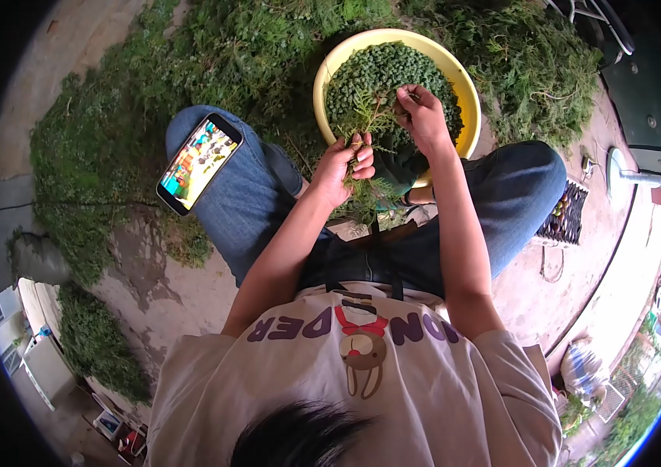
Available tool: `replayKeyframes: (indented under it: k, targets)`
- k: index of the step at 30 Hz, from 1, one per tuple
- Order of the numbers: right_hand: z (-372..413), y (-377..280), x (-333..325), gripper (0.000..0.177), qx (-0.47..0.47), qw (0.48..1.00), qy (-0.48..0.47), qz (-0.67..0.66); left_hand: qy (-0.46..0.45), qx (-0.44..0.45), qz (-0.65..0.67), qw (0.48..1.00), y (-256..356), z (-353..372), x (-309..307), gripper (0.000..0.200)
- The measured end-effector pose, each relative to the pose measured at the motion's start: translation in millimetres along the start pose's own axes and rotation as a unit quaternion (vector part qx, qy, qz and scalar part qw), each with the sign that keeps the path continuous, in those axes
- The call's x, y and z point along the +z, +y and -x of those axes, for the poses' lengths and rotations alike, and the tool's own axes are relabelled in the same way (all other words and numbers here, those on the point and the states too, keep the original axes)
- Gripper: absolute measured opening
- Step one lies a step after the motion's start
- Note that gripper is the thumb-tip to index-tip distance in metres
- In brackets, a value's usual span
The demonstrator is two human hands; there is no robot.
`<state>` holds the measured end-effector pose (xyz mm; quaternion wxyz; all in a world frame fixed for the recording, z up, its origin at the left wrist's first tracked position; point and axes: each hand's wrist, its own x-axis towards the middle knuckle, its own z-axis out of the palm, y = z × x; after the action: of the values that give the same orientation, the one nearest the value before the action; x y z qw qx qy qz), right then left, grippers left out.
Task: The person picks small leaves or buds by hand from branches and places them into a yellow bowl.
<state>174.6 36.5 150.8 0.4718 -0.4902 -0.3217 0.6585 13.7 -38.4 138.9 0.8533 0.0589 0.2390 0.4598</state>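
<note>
A yellow basin (466,97) holds a heap of small green cones or berries (385,66). My left hand (343,165) is closed around a leafy green sprig (369,117) at the basin's near left rim. Over the heap, my right hand (421,117) pinches with thumb and fingertips at the sprig's upper end; whatever is between those fingertips is too small to make out. Some of the foliage hangs below my left hand.
A phone (200,163) with a lit screen rests on my left knee. Piles of cut green branches (136,101) lie around the basin. To the right are a dark crate (562,214) and a round pale object (617,173). A stuffed sack (38,259) sits at left.
</note>
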Motion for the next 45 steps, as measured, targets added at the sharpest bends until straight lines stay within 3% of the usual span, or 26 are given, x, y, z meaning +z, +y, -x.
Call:
replayKeyframes:
  k: [6,8,12,17,23,26,28,30,35,37,38,39,41,43,45]
  targets:
    - [-10.8,10.3,1.5,0.007,-0.117,0.984,0.063,0.119,0.023,0.017,-0.039,0.999,-4.6,-1.3,7.1,0.013]
    - [-13.2,13.7,1.3,0.009,-0.173,0.953,0.101,0.227,0.026,0.019,-0.046,0.998,-4.9,-2.5,7.4,0.013]
    - [-13.8,16.0,2.3,0.010,-0.166,0.959,0.118,0.197,0.017,0.016,-0.038,0.999,-6.3,-5.4,9.1,0.010]
    - [-9.4,17.0,4.4,0.009,-0.142,0.965,0.206,0.082,0.014,0.018,-0.083,0.996,-10.5,-9.5,17.3,0.011]
    - [-9.9,18.8,2.4,0.010,-0.129,0.969,0.204,0.059,0.024,0.006,-0.089,0.996,-11.5,-9.3,17.4,0.011]
    - [-10.2,2.5,-0.3,0.011,-0.108,0.955,0.275,0.025,0.037,-0.001,-0.126,0.991,-10.6,-4.5,14.2,0.012]
    - [-39.3,0.3,-58.0,0.013,-0.119,0.970,0.208,-0.046,0.044,0.015,-0.136,0.990,-8.1,3.1,9.1,0.012]
    - [-39.9,-16.0,-62.8,0.016,-0.072,0.986,0.114,-0.098,0.046,0.038,-0.119,0.991,-6.4,2.9,2.4,0.010]
    - [-27.1,-28.3,-39.0,0.028,-0.011,0.999,-0.001,-0.046,0.016,0.049,-0.048,0.998,3.4,1.3,4.6,0.009]
    - [-9.0,-25.3,-21.3,0.027,-0.009,0.963,0.018,0.269,-0.005,0.039,-0.033,0.999,5.3,4.5,3.4,0.009]
    - [-6.5,-23.5,-16.8,0.032,0.041,0.982,0.038,0.178,-0.004,0.038,-0.034,0.999,5.3,5.1,2.7,0.009]
    - [-4.6,-20.8,-12.6,0.032,0.041,0.983,0.038,0.176,-0.002,0.035,-0.021,0.999,5.6,4.8,1.9,0.009]
    - [2.3,-17.1,-2.3,0.045,0.095,0.994,-0.011,0.059,0.000,0.028,-0.008,1.000,4.9,3.7,0.8,0.009]
    - [4.9,-13.6,0.3,0.035,0.100,0.993,-0.023,0.062,0.021,0.043,-0.018,0.999,3.8,1.3,1.4,0.009]
    - [1.0,-2.6,-2.9,0.022,0.057,0.993,-0.107,-0.004,0.022,0.039,-0.026,0.999,3.7,2.5,3.0,0.010]
